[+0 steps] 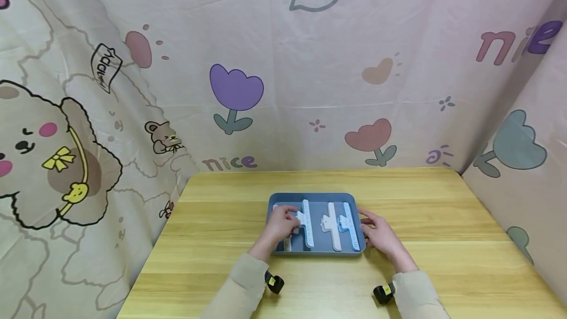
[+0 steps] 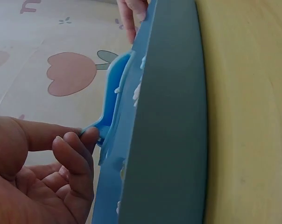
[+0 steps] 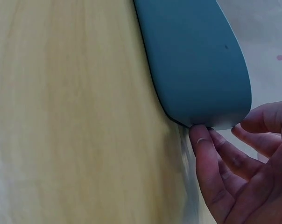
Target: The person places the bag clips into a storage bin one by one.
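In the head view, a shallow blue-grey tray (image 1: 316, 252) holds several bag sealing clips with long bars and small shaped handles. My left hand (image 1: 280, 224) pinches the handle of a light blue sealing clip (image 1: 309, 233) between thumb and fingertips. The left wrist view shows that blue clip (image 2: 112, 88) tilted up beside the tray wall (image 2: 164, 116). My right hand (image 1: 382, 234) holds the tray's right side. In the right wrist view, its fingertips (image 3: 201, 140) touch the lower edge and rim at a tray corner (image 3: 211, 102).
A white clip (image 1: 333, 233) and another light blue clip (image 1: 352, 230) lie toward the tray's right side. A further clip (image 1: 287, 244) is partly hidden under my left hand. The tray stands on a wood-grain table (image 1: 212, 240), with a printed cloth (image 1: 288, 132) hanging behind.
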{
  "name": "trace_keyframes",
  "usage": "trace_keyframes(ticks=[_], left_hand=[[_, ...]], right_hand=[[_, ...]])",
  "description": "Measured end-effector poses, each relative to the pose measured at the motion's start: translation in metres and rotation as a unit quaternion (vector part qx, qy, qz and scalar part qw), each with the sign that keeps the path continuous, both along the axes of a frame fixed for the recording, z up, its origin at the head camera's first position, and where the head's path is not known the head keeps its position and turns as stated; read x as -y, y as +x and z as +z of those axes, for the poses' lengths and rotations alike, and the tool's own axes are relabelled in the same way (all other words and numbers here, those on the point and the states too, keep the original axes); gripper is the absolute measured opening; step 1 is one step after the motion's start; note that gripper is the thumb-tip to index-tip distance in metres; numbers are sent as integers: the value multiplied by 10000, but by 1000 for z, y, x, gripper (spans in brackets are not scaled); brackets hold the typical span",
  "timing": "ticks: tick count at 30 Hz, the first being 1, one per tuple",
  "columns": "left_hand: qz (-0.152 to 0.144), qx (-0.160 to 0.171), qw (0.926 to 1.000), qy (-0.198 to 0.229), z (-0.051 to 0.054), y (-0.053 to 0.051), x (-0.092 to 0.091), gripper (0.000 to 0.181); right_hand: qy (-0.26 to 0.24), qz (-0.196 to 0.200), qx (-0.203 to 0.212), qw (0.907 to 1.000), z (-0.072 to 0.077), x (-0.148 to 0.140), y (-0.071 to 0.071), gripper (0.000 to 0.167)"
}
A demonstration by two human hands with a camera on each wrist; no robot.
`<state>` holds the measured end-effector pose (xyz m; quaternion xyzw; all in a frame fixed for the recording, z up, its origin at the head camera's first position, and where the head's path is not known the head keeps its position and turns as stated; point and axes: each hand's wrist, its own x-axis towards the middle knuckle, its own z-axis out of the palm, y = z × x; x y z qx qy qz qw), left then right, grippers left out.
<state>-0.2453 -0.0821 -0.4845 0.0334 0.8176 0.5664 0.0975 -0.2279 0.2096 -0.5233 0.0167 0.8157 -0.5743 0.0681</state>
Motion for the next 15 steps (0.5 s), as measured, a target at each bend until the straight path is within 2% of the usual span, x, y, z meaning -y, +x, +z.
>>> trace_keyframes(ticks=[7, 15], left_hand=[[-105, -4, 9994, -334, -9, -1, -6, 35], [-117, 39, 9989, -463, -10, -2, -12, 36]], right_hand=[[77, -3, 0, 10000, -1, 0, 0, 50], [26, -47, 24, 10000, 0, 1, 1, 50]])
